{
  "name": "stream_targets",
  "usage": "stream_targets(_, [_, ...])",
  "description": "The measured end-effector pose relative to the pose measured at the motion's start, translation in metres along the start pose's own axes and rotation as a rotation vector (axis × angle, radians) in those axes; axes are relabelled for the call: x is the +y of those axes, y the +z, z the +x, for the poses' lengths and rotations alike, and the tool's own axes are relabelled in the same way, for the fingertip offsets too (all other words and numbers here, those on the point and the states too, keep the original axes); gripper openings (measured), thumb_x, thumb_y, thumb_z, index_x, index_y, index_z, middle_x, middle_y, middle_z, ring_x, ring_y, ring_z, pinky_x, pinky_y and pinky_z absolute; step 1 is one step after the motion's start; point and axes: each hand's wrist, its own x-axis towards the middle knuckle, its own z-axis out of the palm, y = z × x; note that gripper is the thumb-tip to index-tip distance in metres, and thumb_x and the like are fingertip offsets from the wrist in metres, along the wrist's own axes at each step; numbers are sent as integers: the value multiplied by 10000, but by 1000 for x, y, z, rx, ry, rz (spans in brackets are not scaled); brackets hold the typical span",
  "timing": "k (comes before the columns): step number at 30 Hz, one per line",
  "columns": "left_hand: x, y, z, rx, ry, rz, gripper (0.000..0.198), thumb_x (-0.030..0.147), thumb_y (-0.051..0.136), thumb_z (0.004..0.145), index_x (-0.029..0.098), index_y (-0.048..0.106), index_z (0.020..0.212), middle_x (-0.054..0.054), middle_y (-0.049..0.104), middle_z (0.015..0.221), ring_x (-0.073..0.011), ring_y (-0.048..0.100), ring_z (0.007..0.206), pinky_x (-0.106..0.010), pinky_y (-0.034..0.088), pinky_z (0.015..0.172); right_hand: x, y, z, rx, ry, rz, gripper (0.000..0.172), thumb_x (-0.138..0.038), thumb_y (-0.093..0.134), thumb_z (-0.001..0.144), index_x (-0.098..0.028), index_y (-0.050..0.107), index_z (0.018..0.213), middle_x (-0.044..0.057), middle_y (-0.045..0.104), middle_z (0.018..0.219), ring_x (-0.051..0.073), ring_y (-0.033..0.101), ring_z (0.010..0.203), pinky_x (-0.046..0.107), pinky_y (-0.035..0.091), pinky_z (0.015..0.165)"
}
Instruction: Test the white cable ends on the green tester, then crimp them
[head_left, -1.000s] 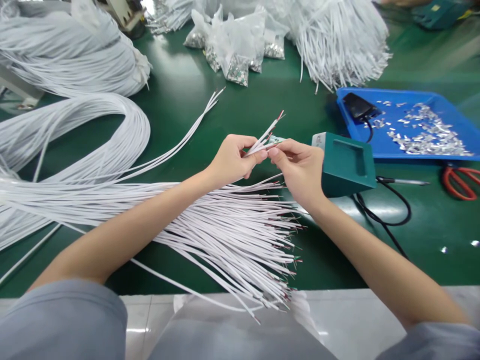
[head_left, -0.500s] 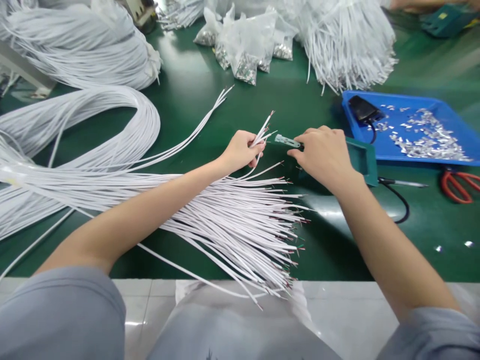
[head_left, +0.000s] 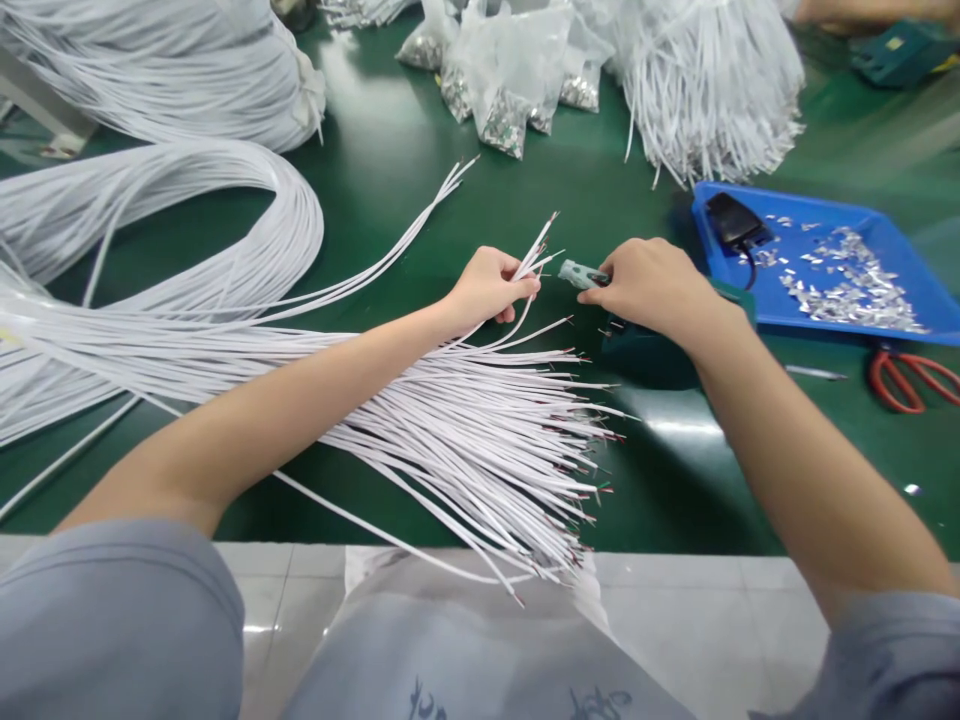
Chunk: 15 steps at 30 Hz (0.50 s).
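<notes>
My left hand [head_left: 495, 288] is closed around a few white cables [head_left: 534, 250], their stripped ends pointing up and right. Close by, my right hand [head_left: 649, 285] grips a pale grey-green tool [head_left: 581, 273] by its rear part; its kind is unclear. The tool's tip is just right of the cable ends, with a small gap between them. Below my left hand, a thick bundle of white cables [head_left: 465, 440] fans out, with thin coloured wires at the ends. Beneath my right hand sits a dark green box-like device [head_left: 649, 355], partly hidden.
A blue tray [head_left: 825, 325] at right holds small shiny metal pieces [head_left: 855, 285] and a black object [head_left: 735, 220]. Red-handled scissors [head_left: 911, 380] and a pen [head_left: 816, 373] lie below it. Bags of metal parts [head_left: 504, 120] and more cable bundles [head_left: 712, 100] stand behind.
The tool in my right hand has turned, so its slotted flat side shows less. My right hand has shifted slightly, covering more of the green device. My left hand keeps its hold.
</notes>
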Motion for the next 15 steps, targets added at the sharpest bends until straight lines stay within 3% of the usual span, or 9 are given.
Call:
stream_targets(4, [-3,0,4,7,-5,-15,183,68,648,808,99,634,628,10,525,478,-23,349,335,-191,223,362,-2,6,-1,68,-43,102,185,-238,804,690,-141,665,617,13,399,435,289,595,753,438,428,762])
stream_targets(7, [-7,1,7,8,4,47,176,102,658,789,104,647,614,39,448,417,-31,306,349,-203,207,374,-7,6,-5,61,-63,116,175,-237,801,702,-123,684,637,20,410,442,305,599,767,452,423,766])
stream_targets(15, [-15,1,13,12,123,137,165,65,678,734,98,656,573,13,429,427,-79,342,453,-254,277,464,-25,3,-13,69,-54,17,187,-282,799,721,-142,698,651,31,456,470,279,601,725,428,456,714])
